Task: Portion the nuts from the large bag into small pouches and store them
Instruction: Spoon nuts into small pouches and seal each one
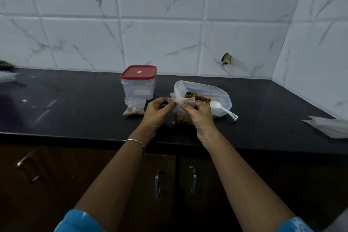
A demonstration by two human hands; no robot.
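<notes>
Two hands, both on one pouch. Your black bench (75,103) carries everything. At its left edge sits a blurred object (7,76), cropped and unidentifiable. At the right edge lie pale flat sheets (327,126), also cropped. The large bag (216,94) lies open behind your hands, its nuts partly hidden. The red-lidded container (138,86) stands left of it, contents unclear. On your left hand (158,111) and right hand (199,117), each grip pinches the top strip of the small pouch (180,117). Its nuts are half hidden by your right hand; whether it touches the bench, can't tell. A filled pouch (134,106) lies before the container. The white scoop (222,108) rests on the bag.
</notes>
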